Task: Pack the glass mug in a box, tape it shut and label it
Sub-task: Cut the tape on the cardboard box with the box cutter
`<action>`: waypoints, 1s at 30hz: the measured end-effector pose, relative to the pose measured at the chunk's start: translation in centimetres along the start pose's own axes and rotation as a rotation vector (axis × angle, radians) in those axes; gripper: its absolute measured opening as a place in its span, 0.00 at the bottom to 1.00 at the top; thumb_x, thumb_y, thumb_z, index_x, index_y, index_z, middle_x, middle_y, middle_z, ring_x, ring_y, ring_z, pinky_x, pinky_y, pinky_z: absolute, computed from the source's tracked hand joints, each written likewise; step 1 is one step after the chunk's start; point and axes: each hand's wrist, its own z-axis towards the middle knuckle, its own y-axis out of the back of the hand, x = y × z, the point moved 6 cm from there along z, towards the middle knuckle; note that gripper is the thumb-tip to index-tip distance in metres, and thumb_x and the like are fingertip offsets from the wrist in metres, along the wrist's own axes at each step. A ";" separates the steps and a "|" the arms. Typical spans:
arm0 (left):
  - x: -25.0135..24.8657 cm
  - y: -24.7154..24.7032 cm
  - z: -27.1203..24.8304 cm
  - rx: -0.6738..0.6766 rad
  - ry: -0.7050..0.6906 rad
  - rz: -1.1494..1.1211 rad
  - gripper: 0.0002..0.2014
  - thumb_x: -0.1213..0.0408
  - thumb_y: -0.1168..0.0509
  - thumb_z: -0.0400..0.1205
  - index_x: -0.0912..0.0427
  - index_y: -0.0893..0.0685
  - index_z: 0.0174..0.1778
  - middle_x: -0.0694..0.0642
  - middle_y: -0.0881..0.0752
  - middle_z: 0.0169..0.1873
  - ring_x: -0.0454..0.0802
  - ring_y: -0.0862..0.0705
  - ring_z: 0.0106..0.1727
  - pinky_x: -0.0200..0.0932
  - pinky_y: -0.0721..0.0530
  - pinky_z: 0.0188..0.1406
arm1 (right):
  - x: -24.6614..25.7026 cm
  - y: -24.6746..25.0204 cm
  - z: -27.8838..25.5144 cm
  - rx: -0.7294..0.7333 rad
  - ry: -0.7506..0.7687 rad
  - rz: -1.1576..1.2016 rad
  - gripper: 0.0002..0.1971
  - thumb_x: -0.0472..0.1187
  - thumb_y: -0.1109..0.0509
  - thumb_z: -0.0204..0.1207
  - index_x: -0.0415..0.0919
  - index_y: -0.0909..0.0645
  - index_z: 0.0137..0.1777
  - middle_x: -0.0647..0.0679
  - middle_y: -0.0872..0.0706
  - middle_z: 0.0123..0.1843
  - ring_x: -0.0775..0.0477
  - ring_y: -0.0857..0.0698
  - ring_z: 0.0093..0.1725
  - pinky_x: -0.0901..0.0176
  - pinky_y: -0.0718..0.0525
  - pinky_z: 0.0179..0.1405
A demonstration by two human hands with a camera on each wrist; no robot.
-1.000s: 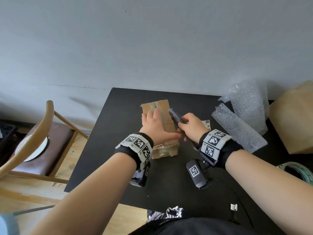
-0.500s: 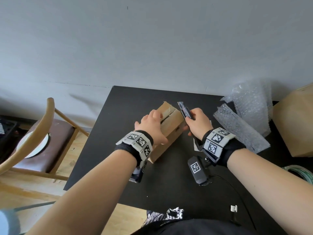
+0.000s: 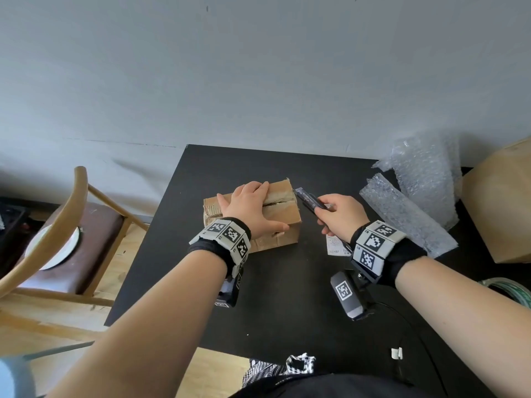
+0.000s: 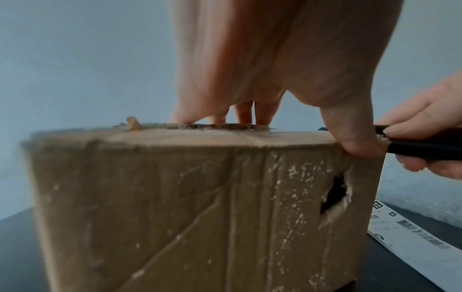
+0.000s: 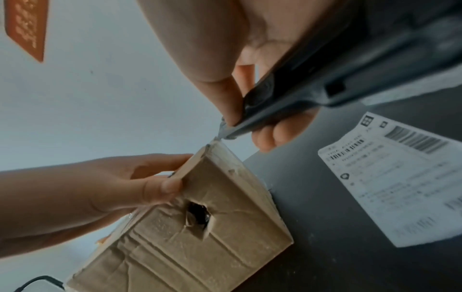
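Observation:
A worn cardboard box (image 3: pixel 283 215) stands on the black table (image 3: pixel 287 311) with its top seam facing up and a torn hole in its near side (image 5: pixel 197 215). My left hand (image 3: pixel 247 211) lies over the top, fingers on the seam and thumb (image 4: pixel 357 142) hooked over the near edge. My right hand (image 3: pixel 339 214) grips a black utility knife (image 3: pixel 309 198), its tip (image 5: pixel 217 136) right at the box's upper right corner. A white shipping label (image 3: pixel 334 245) lies flat beside the box, under my right wrist. No mug shows in any view.
Bubble wrap (image 3: pixel 416 179) and a flatter piece of it (image 3: pixel 402 216) lie at the back right. A large cardboard box (image 3: pixel 500 202) stands at the right edge, a greenish ring (image 3: pixel 514 291) below it. A wooden chair (image 3: pixel 66 219) holding a plate (image 3: pixel 51 248) stands left of the table.
The box has been turned and set down with its seam up. My left hand has shifted onto the top. The knife has stayed near the box's right end.

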 end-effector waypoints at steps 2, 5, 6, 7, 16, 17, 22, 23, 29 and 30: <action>0.1 -0.2 -0.1 -0.014 -0.004 -0.017 0.51 0.32 0.31 0.66 0.46 0.45 0.82 0.45 0.39 0.79 0.50 0.46 0.81 0.75 0.59 0.76 | 0.4 0.2 0.1 -0.008 0.018 -0.058 0.11 0.38 0.38 0.80 0.41 0.15 0.56 0.43 0.13 0.36 0.49 0.18 0.26 0.73 0.22 0.19; 0.2 -0.4 -0.2 -0.041 -0.023 -0.036 0.50 0.33 0.31 0.67 0.46 0.46 0.82 0.44 0.40 0.79 0.50 0.48 0.82 0.74 0.61 0.76 | 0.7 0.4 0.2 -0.016 0.016 -0.086 0.12 0.38 0.39 0.80 0.37 0.14 0.53 0.39 0.12 0.36 0.48 0.19 0.25 0.68 0.21 0.22; 0.2 -0.5 -0.2 -0.043 -0.024 -0.040 0.50 0.33 0.31 0.67 0.46 0.46 0.82 0.44 0.40 0.79 0.51 0.49 0.82 0.74 0.61 0.75 | 0.7 0.5 0.3 -0.019 0.012 -0.084 0.12 0.38 0.39 0.80 0.35 0.14 0.53 0.38 0.12 0.37 0.48 0.20 0.25 0.65 0.20 0.24; 0.3 -0.5 -0.1 -0.045 -0.024 -0.042 0.50 0.33 0.31 0.67 0.46 0.46 0.82 0.44 0.40 0.79 0.51 0.49 0.82 0.73 0.62 0.75 | 0.8 0.6 0.3 -0.019 0.009 -0.085 0.13 0.38 0.39 0.80 0.35 0.15 0.53 0.38 0.12 0.37 0.47 0.20 0.25 0.64 0.20 0.25; 0.5 -0.8 0.0 -0.049 -0.031 -0.068 0.51 0.33 0.31 0.67 0.45 0.47 0.82 0.44 0.41 0.79 0.52 0.51 0.83 0.72 0.64 0.76 | 1.1 0.7 0.6 -0.014 -0.033 -0.054 0.13 0.38 0.38 0.80 0.44 0.14 0.57 0.39 0.11 0.39 0.47 0.19 0.26 0.64 0.21 0.27; 0.5 -0.8 0.1 -0.048 -0.032 -0.072 0.51 0.33 0.30 0.67 0.45 0.47 0.82 0.44 0.41 0.79 0.52 0.51 0.83 0.72 0.64 0.76 | 1.0 0.7 0.6 -0.017 -0.041 -0.043 0.13 0.38 0.38 0.80 0.43 0.15 0.59 0.40 0.12 0.38 0.49 0.20 0.25 0.66 0.21 0.24; 0.8 -0.9 0.3 -0.047 -0.034 -0.085 0.51 0.33 0.30 0.67 0.45 0.47 0.82 0.43 0.41 0.79 0.51 0.52 0.83 0.72 0.65 0.76 | 0.9 1.0 0.9 -0.039 -0.043 -0.067 0.11 0.40 0.39 0.80 0.42 0.14 0.50 0.41 0.13 0.36 0.47 0.18 0.26 0.57 0.17 0.30; 0.8 -0.9 0.3 -0.046 -0.035 -0.088 0.51 0.33 0.30 0.67 0.45 0.47 0.82 0.43 0.41 0.79 0.51 0.52 0.83 0.72 0.65 0.76 | 0.9 1.2 1.0 -0.052 -0.042 -0.069 0.12 0.40 0.40 0.80 0.42 0.14 0.49 0.41 0.13 0.35 0.46 0.18 0.26 0.57 0.18 0.30; 0.8 -1.0 0.4 -0.047 -0.037 -0.089 0.51 0.33 0.30 0.66 0.44 0.47 0.82 0.43 0.41 0.79 0.51 0.52 0.83 0.72 0.65 0.75 | 1.6 1.1 1.3 -0.017 -0.024 -0.147 0.13 0.40 0.40 0.80 0.40 0.14 0.51 0.41 0.11 0.38 0.44 0.15 0.30 0.50 0.12 0.41; 0.8 -1.0 0.4 -0.047 -0.036 -0.090 0.51 0.33 0.30 0.67 0.44 0.47 0.82 0.43 0.41 0.79 0.51 0.52 0.83 0.72 0.65 0.75 | 1.7 1.0 1.3 -0.009 -0.022 -0.156 0.13 0.40 0.40 0.80 0.39 0.14 0.52 0.40 0.11 0.39 0.44 0.15 0.30 0.49 0.11 0.43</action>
